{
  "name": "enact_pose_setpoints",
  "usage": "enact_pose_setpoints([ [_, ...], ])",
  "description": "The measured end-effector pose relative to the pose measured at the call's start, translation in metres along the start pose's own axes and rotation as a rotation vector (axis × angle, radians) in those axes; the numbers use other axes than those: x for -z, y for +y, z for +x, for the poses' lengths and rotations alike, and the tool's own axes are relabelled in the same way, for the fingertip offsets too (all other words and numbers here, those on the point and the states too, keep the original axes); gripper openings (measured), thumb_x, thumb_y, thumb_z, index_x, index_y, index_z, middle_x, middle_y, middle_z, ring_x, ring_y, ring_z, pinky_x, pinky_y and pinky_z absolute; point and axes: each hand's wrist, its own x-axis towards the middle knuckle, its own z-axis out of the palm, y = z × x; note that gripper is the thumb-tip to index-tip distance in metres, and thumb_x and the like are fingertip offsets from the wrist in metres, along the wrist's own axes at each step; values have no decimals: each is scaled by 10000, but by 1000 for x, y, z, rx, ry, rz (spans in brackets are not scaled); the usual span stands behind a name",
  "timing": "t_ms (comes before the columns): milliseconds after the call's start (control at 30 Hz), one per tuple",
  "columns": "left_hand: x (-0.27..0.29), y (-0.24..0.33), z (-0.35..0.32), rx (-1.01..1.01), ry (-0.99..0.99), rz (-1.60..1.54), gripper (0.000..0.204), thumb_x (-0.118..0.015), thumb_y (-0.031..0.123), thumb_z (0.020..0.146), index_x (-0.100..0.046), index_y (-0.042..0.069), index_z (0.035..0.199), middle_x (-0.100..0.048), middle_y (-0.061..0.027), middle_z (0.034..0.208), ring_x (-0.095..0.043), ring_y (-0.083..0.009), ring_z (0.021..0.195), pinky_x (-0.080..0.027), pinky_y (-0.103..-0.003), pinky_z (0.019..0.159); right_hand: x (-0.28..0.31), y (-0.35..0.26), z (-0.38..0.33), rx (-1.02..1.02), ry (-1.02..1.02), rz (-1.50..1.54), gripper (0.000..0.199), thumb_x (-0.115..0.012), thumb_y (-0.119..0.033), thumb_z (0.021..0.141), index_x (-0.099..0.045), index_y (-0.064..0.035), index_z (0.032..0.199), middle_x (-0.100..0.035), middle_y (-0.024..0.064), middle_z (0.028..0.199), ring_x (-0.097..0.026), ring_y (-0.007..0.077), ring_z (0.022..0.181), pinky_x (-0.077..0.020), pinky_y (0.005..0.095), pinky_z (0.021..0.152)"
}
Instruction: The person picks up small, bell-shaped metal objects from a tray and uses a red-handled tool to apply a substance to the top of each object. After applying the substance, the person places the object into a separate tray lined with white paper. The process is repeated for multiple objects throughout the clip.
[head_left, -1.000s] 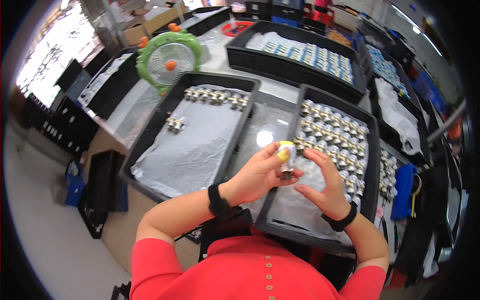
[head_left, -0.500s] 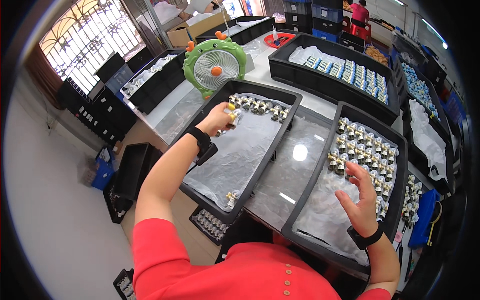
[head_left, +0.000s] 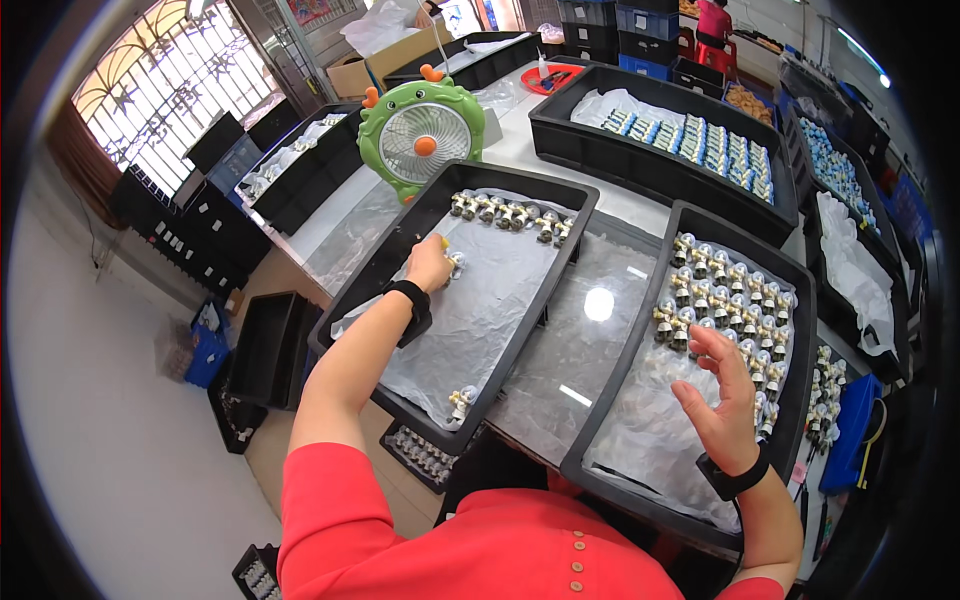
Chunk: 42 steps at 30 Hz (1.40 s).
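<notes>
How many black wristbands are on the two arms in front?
2. One wristband is around the left wrist, just behind the left hand; the other wristband is around the right wrist, just below the right hand. None seems hidden.

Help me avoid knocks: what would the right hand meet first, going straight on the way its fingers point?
Probably the figurines just beyond the right hand's fingertips, in the tray; depth is unclear, so it might pass above them.
</notes>
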Motion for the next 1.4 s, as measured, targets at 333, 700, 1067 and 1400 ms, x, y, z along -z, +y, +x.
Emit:
enact_pose_setpoints([
  [333, 7, 6, -11, 17, -85, -28, 325, -695, 189, 718, -651, 25, 995, -661, -195, 969, -638, -323, 933, -492, -388, 825, 0, -1, 1, -9, -10, 17, 508, -681, -38, 741, -519, -28, 1222, -544, 125, 1194, -577, 223, 1002, -458, 317, 829],
  [700, 31, -10, -4, 55, -81, -215, 321, -707, 163, 706, -657, 20, 989, -675, -176, 889, -672, -266, 827, -516, -346, 748, -1, 1, 1, -3, -21, 2, 489, -672, -21, 740, -531, -25, 1208, -566, 121, 1160, -596, 220, 960, -465, 315, 814],
  [1067, 52, 17, -35, -135, -77, -347, 349, -694, 135, 760, -614, -2, 1072, -571, -44, 655, -537, -106, 613, -431, -260, 586, 28, 23, 19, -156, 247, 11, 233, -581, -40, 839, -605, -3, 1068, -672, 97, 899, -644, 171, 852, -482, 282, 780],
  [1400, 90, 191, -186, -379, -1139, -1272, 307, -610, 77, 868, -568, 19, 1167, -594, 4, 959, -550, -52, 867, -448, -210, 776, 56, 49, -26, -282, -457, -854, 425, -728, -184, 661, -563, -43, 1027, -563, 118, 1005, -588, 323, 905, -484, 409, 786],
])
